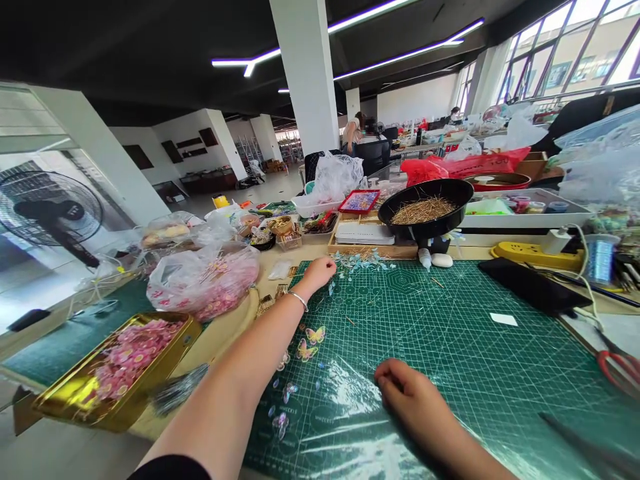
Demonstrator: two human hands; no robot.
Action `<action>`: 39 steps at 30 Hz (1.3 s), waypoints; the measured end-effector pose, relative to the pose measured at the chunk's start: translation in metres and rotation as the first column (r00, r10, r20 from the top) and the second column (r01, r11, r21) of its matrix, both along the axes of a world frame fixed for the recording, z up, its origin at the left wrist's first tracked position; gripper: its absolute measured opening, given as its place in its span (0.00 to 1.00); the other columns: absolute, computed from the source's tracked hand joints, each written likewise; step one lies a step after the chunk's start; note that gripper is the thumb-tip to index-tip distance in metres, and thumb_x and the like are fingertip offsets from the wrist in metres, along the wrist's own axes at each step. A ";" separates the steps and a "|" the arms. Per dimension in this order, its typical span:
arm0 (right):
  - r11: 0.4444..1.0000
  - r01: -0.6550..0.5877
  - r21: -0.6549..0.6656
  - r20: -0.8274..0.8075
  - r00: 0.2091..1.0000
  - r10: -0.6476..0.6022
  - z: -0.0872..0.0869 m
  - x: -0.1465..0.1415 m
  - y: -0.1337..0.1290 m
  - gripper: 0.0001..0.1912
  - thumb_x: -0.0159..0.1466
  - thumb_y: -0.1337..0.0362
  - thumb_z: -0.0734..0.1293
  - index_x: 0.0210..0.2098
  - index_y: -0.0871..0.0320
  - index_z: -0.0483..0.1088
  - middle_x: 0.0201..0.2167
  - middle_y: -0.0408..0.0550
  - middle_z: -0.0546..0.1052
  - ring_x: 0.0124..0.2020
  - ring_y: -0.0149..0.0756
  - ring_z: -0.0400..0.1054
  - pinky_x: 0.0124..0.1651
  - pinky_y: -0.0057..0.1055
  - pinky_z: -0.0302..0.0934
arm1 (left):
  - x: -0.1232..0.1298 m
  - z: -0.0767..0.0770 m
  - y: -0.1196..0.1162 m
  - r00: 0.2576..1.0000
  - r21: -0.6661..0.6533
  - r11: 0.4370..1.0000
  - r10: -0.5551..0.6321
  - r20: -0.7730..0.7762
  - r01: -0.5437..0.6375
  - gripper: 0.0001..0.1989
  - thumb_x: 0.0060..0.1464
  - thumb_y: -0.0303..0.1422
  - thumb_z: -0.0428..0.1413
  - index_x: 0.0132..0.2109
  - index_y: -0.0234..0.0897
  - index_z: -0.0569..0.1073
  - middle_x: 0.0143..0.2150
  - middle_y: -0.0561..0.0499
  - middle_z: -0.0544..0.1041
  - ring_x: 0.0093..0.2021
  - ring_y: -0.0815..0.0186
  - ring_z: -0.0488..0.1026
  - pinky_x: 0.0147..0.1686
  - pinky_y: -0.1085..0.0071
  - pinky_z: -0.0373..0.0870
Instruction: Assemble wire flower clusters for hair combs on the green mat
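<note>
My left hand (320, 273) reaches to the far left part of the green cutting mat (450, 333), its fingers pinched together beside a scatter of pale blue pieces (363, 261). What those fingers hold, if anything, is too small to make out. Nearer to me, my right hand (407, 390) hovers over or rests on the mat with its fingers curled in; their tips are partly hidden. Yellow and pink butterflies (311, 343) lie on the mat between the hands, beside my left forearm. Shiny purple butterflies (281, 423) and small blue gems lie closer to me.
A gold tray (135, 413) of pink flowers and a pink-filled bag (203, 277) stand at left. A black pan (425, 207) of thin gold pins stands behind the mat. Scissors (620, 367), a black pouch (530, 283) and a yellow power strip (535, 255) lie at right.
</note>
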State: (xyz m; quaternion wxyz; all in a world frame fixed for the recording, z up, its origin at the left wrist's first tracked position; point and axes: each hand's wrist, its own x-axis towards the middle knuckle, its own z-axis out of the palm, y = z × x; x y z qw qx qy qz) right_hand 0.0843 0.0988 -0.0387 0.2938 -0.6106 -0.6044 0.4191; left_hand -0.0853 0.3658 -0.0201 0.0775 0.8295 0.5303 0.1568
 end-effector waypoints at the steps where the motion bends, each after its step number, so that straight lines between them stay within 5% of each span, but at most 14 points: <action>1: 1.000 -0.003 0.003 -0.004 1.000 0.003 -0.001 0.000 0.000 0.10 0.60 0.61 0.55 0.31 0.55 0.67 0.23 0.42 0.70 0.28 0.35 0.63 0.31 0.29 0.53 | -0.002 0.002 0.001 1.000 -0.009 1.000 0.010 0.017 -0.010 0.12 0.56 0.32 0.46 0.37 0.35 0.74 0.35 0.49 0.77 0.34 0.66 0.72 0.32 0.73 0.65; 6: 0.999 -0.020 0.037 0.013 1.000 0.019 -0.005 0.000 0.000 0.10 0.61 0.62 0.56 0.32 0.55 0.67 0.23 0.41 0.70 0.27 0.35 0.63 0.31 0.29 0.53 | 0.001 0.008 -0.004 1.000 -0.018 1.000 0.002 0.025 -0.001 0.10 0.54 0.33 0.49 0.36 0.38 0.75 0.37 0.50 0.78 0.36 0.64 0.72 0.36 0.70 0.66; 11: 0.998 -0.013 0.054 -0.007 1.000 0.014 -0.003 0.000 0.001 0.10 0.61 0.62 0.55 0.32 0.56 0.67 0.23 0.42 0.70 0.27 0.34 0.63 0.31 0.29 0.53 | 0.024 -0.001 -0.015 1.000 0.000 1.000 -0.001 0.017 0.001 0.06 0.50 0.29 0.54 0.28 0.36 0.75 0.37 0.43 0.77 0.45 0.56 0.70 0.47 0.62 0.62; 15: 0.999 -0.015 0.042 -0.050 0.999 0.018 -0.002 0.000 0.000 0.10 0.61 0.62 0.55 0.31 0.57 0.66 0.21 0.41 0.68 0.25 0.33 0.62 0.30 0.29 0.52 | 0.027 0.000 -0.013 0.994 -0.062 0.998 0.034 0.102 -0.028 0.04 0.46 0.26 0.56 0.26 0.36 0.73 0.32 0.46 0.76 0.39 0.59 0.71 0.44 0.64 0.63; 20: 0.999 0.004 0.037 -0.025 1.000 -0.003 -0.007 -0.001 0.001 0.09 0.60 0.63 0.56 0.30 0.56 0.67 0.21 0.40 0.67 0.26 0.33 0.61 0.30 0.28 0.51 | 0.007 0.026 -0.003 0.938 -0.208 0.978 0.082 0.336 -0.011 0.03 0.47 0.30 0.55 0.30 0.36 0.71 0.27 0.52 0.74 0.27 0.68 0.68 0.29 0.72 0.62; 26: 1.000 -0.003 0.016 -0.067 0.998 0.004 -0.012 0.000 0.002 0.08 0.60 0.62 0.57 0.31 0.55 0.66 0.21 0.40 0.67 0.25 0.33 0.61 0.29 0.28 0.51 | -0.015 0.057 -0.009 0.810 -0.363 0.923 0.115 0.576 0.127 0.10 0.44 0.34 0.59 0.35 0.34 0.70 0.29 0.52 0.74 0.25 0.73 0.66 0.23 0.78 0.57; 32: 1.000 -0.003 0.030 -0.058 0.998 0.004 -0.010 0.001 0.001 0.09 0.60 0.63 0.56 0.31 0.55 0.66 0.21 0.40 0.68 0.26 0.33 0.61 0.29 0.28 0.51 | -0.021 0.049 -0.022 0.725 -0.403 0.903 0.178 0.666 0.149 0.16 0.51 0.44 0.53 0.31 0.32 0.71 0.28 0.49 0.74 0.26 0.71 0.68 0.25 0.75 0.62; 39: 0.999 -0.026 0.033 -0.030 0.999 0.027 -0.010 0.000 0.002 0.10 0.60 0.61 0.56 0.32 0.55 0.67 0.21 0.41 0.67 0.26 0.34 0.61 0.30 0.29 0.51 | -0.066 0.053 -0.004 0.723 -0.312 0.947 0.271 0.635 -0.081 0.09 0.50 0.30 0.55 0.40 0.32 0.70 0.31 0.49 0.74 0.31 0.70 0.73 0.33 0.73 0.69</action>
